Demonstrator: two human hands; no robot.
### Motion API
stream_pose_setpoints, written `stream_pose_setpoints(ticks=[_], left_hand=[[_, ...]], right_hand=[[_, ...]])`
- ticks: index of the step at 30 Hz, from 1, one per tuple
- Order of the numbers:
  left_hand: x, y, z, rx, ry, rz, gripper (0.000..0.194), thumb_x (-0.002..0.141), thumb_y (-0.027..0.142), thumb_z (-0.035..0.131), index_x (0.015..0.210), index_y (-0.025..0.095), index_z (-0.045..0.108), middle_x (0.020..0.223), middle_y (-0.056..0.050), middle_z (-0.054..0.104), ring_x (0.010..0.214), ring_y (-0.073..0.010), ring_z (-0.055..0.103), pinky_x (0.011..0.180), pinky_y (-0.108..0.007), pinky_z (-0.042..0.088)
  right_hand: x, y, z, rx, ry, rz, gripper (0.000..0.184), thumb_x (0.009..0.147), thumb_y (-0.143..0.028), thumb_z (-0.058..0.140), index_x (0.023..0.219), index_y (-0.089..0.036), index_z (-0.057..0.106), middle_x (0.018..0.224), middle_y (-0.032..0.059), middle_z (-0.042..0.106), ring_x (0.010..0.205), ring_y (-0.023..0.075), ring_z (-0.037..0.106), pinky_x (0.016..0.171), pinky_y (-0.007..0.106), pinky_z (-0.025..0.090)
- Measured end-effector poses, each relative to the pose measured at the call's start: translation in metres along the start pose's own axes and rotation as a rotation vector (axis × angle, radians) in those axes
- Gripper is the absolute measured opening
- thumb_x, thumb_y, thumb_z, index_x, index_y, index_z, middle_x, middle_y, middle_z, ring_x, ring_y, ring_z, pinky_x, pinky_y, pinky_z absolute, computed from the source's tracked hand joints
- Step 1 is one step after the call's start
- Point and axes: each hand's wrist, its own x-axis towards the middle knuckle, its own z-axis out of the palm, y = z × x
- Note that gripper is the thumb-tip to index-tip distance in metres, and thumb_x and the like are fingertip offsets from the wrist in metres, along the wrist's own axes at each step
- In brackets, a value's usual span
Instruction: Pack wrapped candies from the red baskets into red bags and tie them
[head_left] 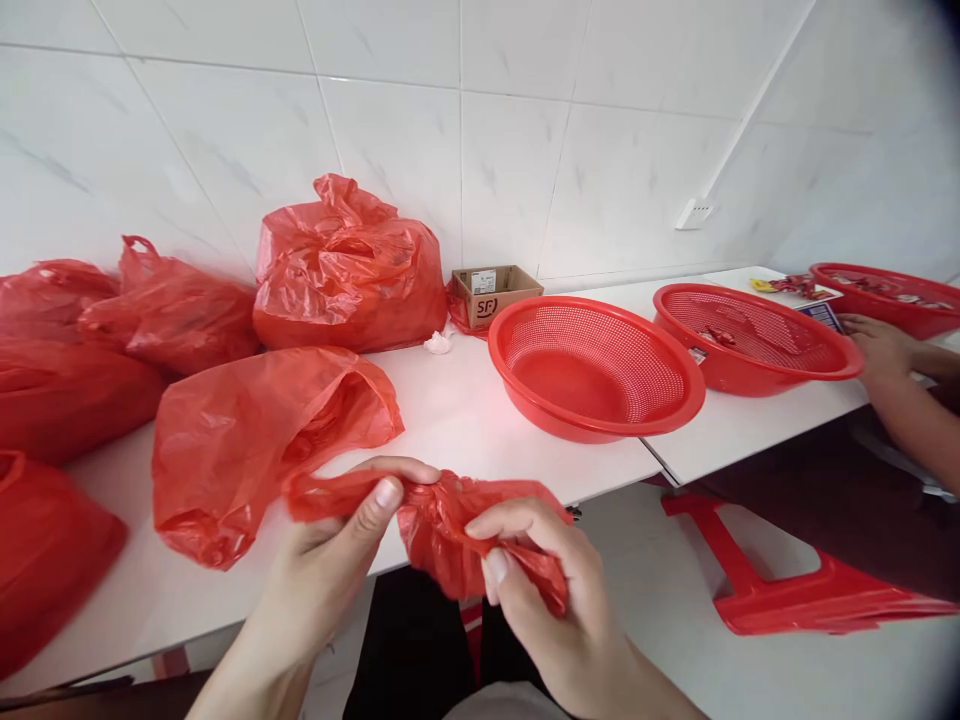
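L grip (330, 560) pinched, thumb to fingers, on one end of crumpled red bag (439, 550); R grip (559, 600) pinched on other end, bag btwn both. Limp red bag (217, 440) L of L grip on worktop (442, 400); red basket (577, 385) fwd of R grip, approx.

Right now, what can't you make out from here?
In the head view:
Inside of the bunched red bag: hidden by its folds, the left hand and the right hand.
Exact contents of the biggest bag: hidden by its red plastic.
Print on the label of the carton: too small.
Rest of the co-worker's arm: cut off by the right edge.
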Motion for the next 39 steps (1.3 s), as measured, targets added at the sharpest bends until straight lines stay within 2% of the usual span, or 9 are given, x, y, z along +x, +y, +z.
stream_pose_setpoints(ticks=[4, 7, 12, 16, 21, 26, 29, 35, 39], left_hand=[[0.006, 0.007, 0.008, 0.073, -0.053, 0.000, 0.013, 0.075, 0.024, 0.079, 0.085, 0.022, 0.071, 0.085, -0.003, 0.069, 0.078, -0.0171, 0.066, 0.071, -0.027, 0.057], [0.010, 0.009, 0.015, 0.113, 0.008, 0.049, 0.010, 0.073, 0.018, 0.078, 0.077, 0.020, 0.070, 0.079, -0.002, 0.066, 0.071, -0.0142, 0.063, 0.064, -0.024, 0.054], [0.011, 0.003, 0.011, 0.186, 0.010, 0.076, 0.006, 0.075, 0.018, 0.077, 0.077, 0.021, 0.072, 0.087, -0.004, 0.069, 0.082, -0.0170, 0.066, 0.074, -0.026, 0.056], [0.011, 0.001, 0.008, 0.228, -0.131, 0.064, 0.004, 0.079, 0.020, 0.073, 0.082, 0.022, 0.073, 0.088, -0.004, 0.069, 0.084, -0.0173, 0.067, 0.074, -0.026, 0.056], [0.013, 0.002, 0.013, 0.219, -0.168, 0.035, 0.005, 0.081, 0.022, 0.071, 0.079, 0.020, 0.067, 0.084, -0.004, 0.066, 0.071, -0.0146, 0.065, 0.064, -0.025, 0.054], [0.015, -0.009, 0.020, 0.457, -0.005, 0.405, 0.018, 0.072, 0.010, 0.073, 0.075, 0.021, 0.058, 0.080, -0.002, 0.064, 0.070, -0.0153, 0.062, 0.063, -0.026, 0.050], [0.013, -0.016, 0.022, 0.571, 0.086, 0.535, 0.016, 0.076, 0.010, 0.068, 0.082, 0.023, 0.060, 0.082, -0.002, 0.062, 0.075, -0.0157, 0.061, 0.067, -0.027, 0.049], [0.010, -0.013, 0.017, 0.583, 0.037, 0.494, 0.008, 0.084, 0.015, 0.064, 0.084, 0.023, 0.062, 0.078, 0.000, 0.060, 0.069, -0.0132, 0.058, 0.063, -0.025, 0.046], [0.009, -0.001, 0.006, 0.629, -0.080, 0.397, 0.008, 0.082, 0.017, 0.067, 0.086, 0.024, 0.066, 0.080, -0.001, 0.065, 0.068, -0.0153, 0.061, 0.063, -0.027, 0.048]], right_hand=[[0.010, 0.005, 0.001, 0.055, -0.008, 0.097, 0.014, 0.095, -0.025, 0.047, 0.098, -0.021, 0.060, 0.064, -0.0019, 0.058, 0.051, 0.0093, 0.048, 0.050, 0.023, 0.040], [0.018, 0.002, -0.008, -0.123, -0.047, 0.119, 0.011, 0.092, -0.019, 0.049, 0.093, -0.020, 0.060, 0.065, -0.0020, 0.058, 0.054, 0.0101, 0.049, 0.053, 0.024, 0.041], [0.036, -0.005, -0.027, -0.408, 0.026, -0.065, 0.013, 0.086, -0.014, 0.056, 0.092, -0.022, 0.065, 0.100, 0.0046, 0.064, 0.096, 0.0176, 0.059, 0.084, 0.031, 0.047], [0.049, -0.001, -0.022, -0.214, -0.011, -0.060, 0.022, 0.090, -0.017, 0.055, 0.109, -0.023, 0.064, 0.111, 0.0039, 0.066, 0.101, 0.0163, 0.062, 0.089, 0.031, 0.049], [0.049, 0.007, -0.012, -0.128, -0.119, 0.072, 0.011, 0.085, -0.014, 0.060, 0.094, -0.021, 0.064, 0.095, 0.0001, 0.068, 0.088, 0.0136, 0.063, 0.081, 0.028, 0.051], [0.041, 0.009, -0.003, -0.174, -0.005, 0.017, 0.004, 0.083, -0.017, 0.061, 0.080, -0.019, 0.060, 0.084, 0.0015, 0.065, 0.079, 0.0147, 0.060, 0.075, 0.029, 0.050], [0.039, 0.012, -0.002, -0.082, -0.045, 0.038, 0.003, 0.085, -0.019, 0.060, 0.084, -0.019, 0.062, 0.086, 0.0025, 0.067, 0.078, 0.0137, 0.059, 0.074, 0.028, 0.050], [0.045, 0.021, -0.012, 0.183, -0.139, 0.203, 0.025, 0.091, -0.039, 0.060, 0.104, -0.018, 0.065, 0.081, 0.0006, 0.063, 0.071, 0.0110, 0.057, 0.062, 0.023, 0.044], [0.046, 0.015, -0.018, 0.137, -0.198, 0.180, 0.018, 0.090, -0.035, 0.062, 0.092, -0.017, 0.066, 0.086, 0.0016, 0.064, 0.076, 0.0112, 0.056, 0.067, 0.024, 0.043]])
